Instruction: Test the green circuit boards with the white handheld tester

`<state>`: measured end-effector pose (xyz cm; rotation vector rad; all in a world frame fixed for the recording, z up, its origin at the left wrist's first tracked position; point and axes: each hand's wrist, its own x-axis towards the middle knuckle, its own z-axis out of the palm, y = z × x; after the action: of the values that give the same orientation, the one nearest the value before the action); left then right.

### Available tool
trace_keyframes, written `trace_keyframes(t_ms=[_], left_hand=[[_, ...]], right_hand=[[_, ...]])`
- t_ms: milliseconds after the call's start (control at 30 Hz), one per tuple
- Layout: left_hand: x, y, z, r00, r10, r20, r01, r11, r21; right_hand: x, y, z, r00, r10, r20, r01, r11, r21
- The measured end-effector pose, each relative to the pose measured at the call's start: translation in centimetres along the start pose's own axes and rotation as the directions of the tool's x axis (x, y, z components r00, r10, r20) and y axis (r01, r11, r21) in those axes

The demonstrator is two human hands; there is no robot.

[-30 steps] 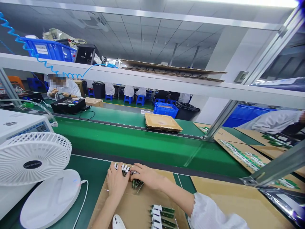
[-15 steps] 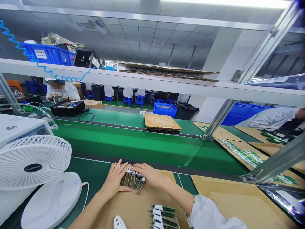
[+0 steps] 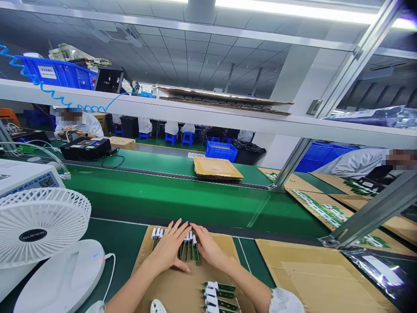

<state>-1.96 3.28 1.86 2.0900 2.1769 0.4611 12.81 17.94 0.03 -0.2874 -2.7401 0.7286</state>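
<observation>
Left hand slid rightward; both hands outstretched, empty, by boards near cardboard edge.

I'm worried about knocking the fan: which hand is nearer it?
Left. The left hand is right of the fan, over the upper row of boards; the right hand is farther right, at that row's right end.

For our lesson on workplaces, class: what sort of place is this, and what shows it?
Probably an electronics assembly workshop: small green boards lie in a row on cardboard, a long green belt-like surface runs crosswise, and a person in white is beyond it.
</observation>
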Motion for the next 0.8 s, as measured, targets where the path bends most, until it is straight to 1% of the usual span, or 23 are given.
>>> trace_keyframes(t_ms=[100, 200, 367, 467, 567, 633, 700, 767, 800], left_hand=[[0.7, 0.7, 0.4, 1.000, -0.011, -0.001, 0.011, 0.999, -0.030], [0.7, 1.2, 0.6, 0.999, -0.040, 0.000, 0.040, 0.998, -0.050], [0.5, 1.7, 1.0, 0.998, -0.058, 0.034, 0.060, 0.996, -0.073], [0.7, 1.5, 1.8, 0.998, -0.059, 0.028, 0.061, 0.995, -0.076], [1.0, 0.9, 2.8, 0.999, -0.051, 0.000, 0.051, 0.996, -0.074], [1.1, 0.5, 3.1, 1.000, -0.028, -0.015, 0.026, 0.997, -0.075], [0.9, 0.6, 2.7, 0.998, -0.006, -0.061, 0.001, 0.997, -0.074], [0.0, 1.1, 2.0, 0.990, -0.017, -0.142, 0.006, 0.997, -0.075], [-0.7, 1.4, 1.5, 0.981, -0.040, -0.191, 0.025, 0.996, -0.080]], right_hand=[[0.1, 1.0, 1.1, 0.998, 0.035, -0.044, -0.033, 0.998, 0.049], [0.5, 1.9, 2.0, 0.994, 0.066, -0.089, -0.058, 0.994, 0.094], [0.7, 2.3, 3.1, 0.987, 0.087, -0.131, -0.070, 0.989, 0.130], [0.8, 2.4, 3.6, 0.984, 0.096, -0.148, -0.074, 0.987, 0.143], [1.1, 2.8, 4.0, 0.982, 0.091, -0.163, -0.067, 0.987, 0.147], [1.3, 2.8, 3.9, 0.982, 0.087, -0.169, -0.062, 0.987, 0.148], [1.3, 2.6, 3.2, 0.979, 0.099, -0.176, -0.075, 0.988, 0.137], [0.6, 2.1, 1.8, 0.980, 0.117, -0.164, -0.100, 0.989, 0.107], [0.0, 1.8, 0.9, 0.982, 0.125, -0.145, -0.112, 0.989, 0.092]])
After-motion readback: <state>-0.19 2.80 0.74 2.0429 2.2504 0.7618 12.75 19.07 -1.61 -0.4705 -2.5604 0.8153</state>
